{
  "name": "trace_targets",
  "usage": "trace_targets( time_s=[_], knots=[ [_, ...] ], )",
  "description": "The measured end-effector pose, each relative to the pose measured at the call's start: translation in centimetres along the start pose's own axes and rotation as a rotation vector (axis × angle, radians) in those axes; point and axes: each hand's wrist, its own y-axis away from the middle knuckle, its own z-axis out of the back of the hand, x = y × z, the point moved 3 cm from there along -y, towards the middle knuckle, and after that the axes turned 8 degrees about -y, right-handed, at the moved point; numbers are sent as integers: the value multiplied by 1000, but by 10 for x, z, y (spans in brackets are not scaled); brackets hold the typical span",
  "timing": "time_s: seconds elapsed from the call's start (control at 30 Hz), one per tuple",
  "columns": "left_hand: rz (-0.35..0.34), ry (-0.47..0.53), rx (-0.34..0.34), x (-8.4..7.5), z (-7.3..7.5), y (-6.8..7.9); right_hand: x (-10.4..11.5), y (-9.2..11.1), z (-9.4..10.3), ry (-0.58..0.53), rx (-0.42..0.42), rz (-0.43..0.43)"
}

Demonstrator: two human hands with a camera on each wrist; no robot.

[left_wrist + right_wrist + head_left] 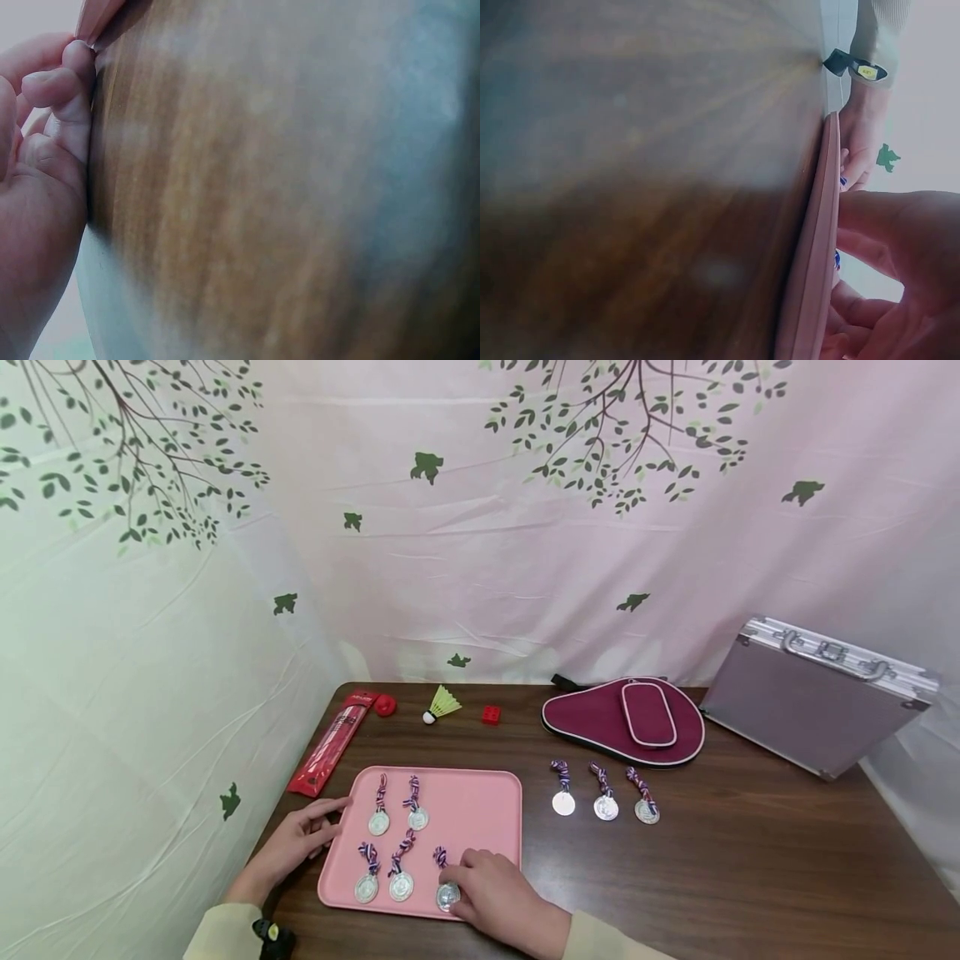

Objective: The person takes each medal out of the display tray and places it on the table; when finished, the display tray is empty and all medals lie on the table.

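Note:
A pink tray [472, 793] lies on the table with several silver medals on striped ribbons, two in the back row and three in front. My right hand [498, 893] is over the tray's front right part, thumb and fingers pinching the silver medal [447, 895] there. The right wrist view shows the fingers low at the tray's rim, the medal mostly hidden. At the tray's left edge, my left hand [300, 837] touches the rim with loosely bent fingers. To the left of the held medal are a middle medal [401, 886] and a left medal [366, 887].
Three silver medals [605, 807] lie in a row right of the tray. Behind are a maroon paddle case [592, 714], a silver briefcase [817, 702], a red brick [491, 715], a shuttlecock [444, 703], a red round object [385, 705] and a red packet [337, 739].

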Motion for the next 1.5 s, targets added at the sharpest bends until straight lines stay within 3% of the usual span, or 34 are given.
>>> trace_targets(
  time_s=[0.27, 0.53, 0.83, 0.93, 1.07, 1.27, 1.5],
  knots=[
    [4, 2, 0, 0, 0, 0, -1, 1, 1, -33, -36, -20],
    [2, 10, 3, 0, -1, 1, -2, 3, 5, -84, -105, 53],
    [-11, 25, 9, -2, 0, 3, -19, 6, 19, -477, -28, -18],
    [-16, 25, 12, -2, 0, 3, -33, 12, 27, -605, -37, -19],
    [-8, 21, 12, -1, 0, 3, -55, 21, 42, -691, -85, 13],
    [-3, 16, 7, -1, -1, 2, -99, 49, 80, -603, -139, -25],
    [-17, 26, 12, -2, -1, 1, -165, 108, 130, -411, -312, -127]
  ],
)
